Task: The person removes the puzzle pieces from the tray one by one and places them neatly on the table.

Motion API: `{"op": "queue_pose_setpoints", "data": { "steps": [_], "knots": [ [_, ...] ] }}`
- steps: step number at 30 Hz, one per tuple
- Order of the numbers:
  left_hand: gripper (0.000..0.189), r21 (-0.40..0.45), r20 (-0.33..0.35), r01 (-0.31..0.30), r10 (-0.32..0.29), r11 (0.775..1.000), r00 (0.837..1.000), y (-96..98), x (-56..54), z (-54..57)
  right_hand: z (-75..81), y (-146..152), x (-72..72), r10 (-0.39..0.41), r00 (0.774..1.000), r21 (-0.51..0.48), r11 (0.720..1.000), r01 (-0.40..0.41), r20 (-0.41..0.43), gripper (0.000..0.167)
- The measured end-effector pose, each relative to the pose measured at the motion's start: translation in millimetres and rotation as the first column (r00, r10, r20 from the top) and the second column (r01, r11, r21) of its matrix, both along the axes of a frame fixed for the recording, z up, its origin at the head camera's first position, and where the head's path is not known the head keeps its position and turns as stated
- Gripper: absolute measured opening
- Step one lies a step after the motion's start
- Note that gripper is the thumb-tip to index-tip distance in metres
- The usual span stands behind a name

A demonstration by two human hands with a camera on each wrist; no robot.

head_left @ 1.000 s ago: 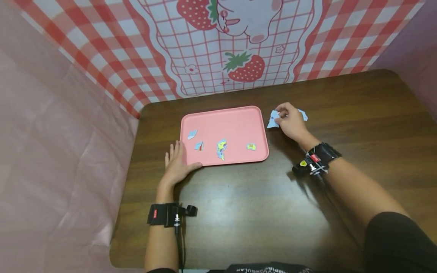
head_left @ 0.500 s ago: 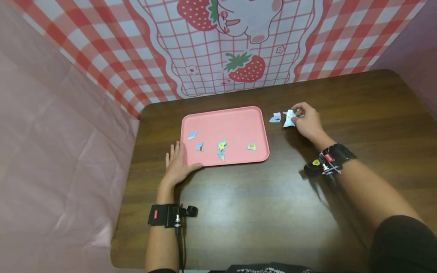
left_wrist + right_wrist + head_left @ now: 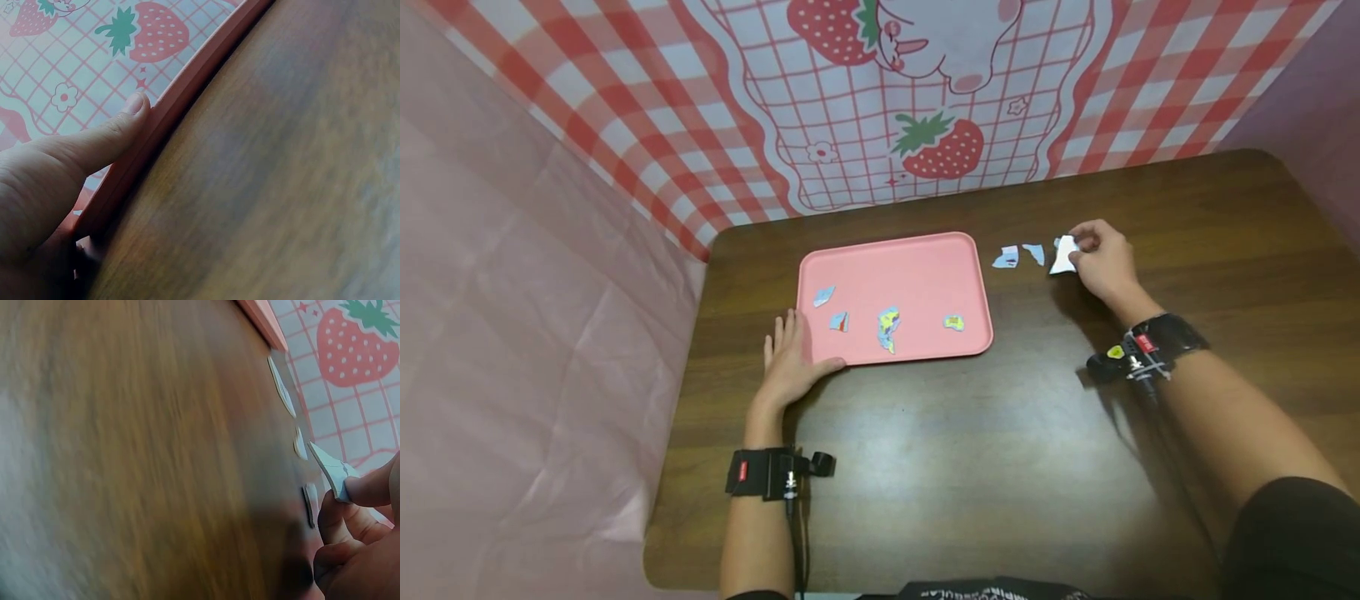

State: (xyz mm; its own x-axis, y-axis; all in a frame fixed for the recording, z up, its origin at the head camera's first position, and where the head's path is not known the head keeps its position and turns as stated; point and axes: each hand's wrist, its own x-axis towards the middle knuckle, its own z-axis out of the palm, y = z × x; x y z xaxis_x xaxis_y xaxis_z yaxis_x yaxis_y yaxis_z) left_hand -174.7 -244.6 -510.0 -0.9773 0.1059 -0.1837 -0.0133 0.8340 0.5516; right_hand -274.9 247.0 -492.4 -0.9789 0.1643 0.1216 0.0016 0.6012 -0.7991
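My right hand (image 3: 1103,260) pinches a thin, irregular flat piece (image 3: 1063,255) between thumb and fingers, above the table right of the pink tray (image 3: 887,249). Its face shows white in the head view; in the right wrist view the piece (image 3: 332,472) is tilted. Two light blue printed pieces, a left one (image 3: 1006,257) and a narrow one (image 3: 1034,253), lie between tray and hand. A third piece (image 3: 311,505) lies below the held one in the right wrist view. My left hand (image 3: 790,364) rests at the tray's near left corner, fingers straight, thumb on the rim.
On the tray lie a pale blue piece (image 3: 824,296), a blue and red one (image 3: 839,322), a yellow, blue and purple one (image 3: 887,329) and a small yellow one (image 3: 953,322). A checked strawberry cloth (image 3: 880,142) hangs behind the brown table (image 3: 925,467).
My right hand has moved right along the table with the held piece, away from the tray. Two pieces on the table have come into view behind it. My left hand has stayed put.
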Motion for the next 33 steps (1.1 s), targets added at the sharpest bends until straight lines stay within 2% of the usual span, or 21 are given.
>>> {"op": "queue_pose_setpoints", "data": {
  "steps": [11, 23, 33],
  "knots": [
    [0.121, -0.009, -0.005, 0.005, -0.005, 1.0, 1.0, -0.1, -1.4, -0.2, 1.1, 27.0, -5.8, -0.059, 0.997, 0.064, 0.996, 0.056, 0.047, 0.031],
    [0.121, -0.008, -0.001, 0.0, 0.0, 1.0, 1.0, -1.1, -1.7, -1.3, 1.8, 38.5, -15.1, -0.075, 0.993, 0.154, 0.986, 0.06, 0.093, 0.038],
    [0.121, 0.001, -0.013, 0.002, -0.002, 1.0, 1.0, -0.9, -0.9, -1.8, 3.3, 40.4, -17.3, -0.026, 0.988, 0.203, 0.979, -0.006, 0.154, 0.041]
  ]
}}
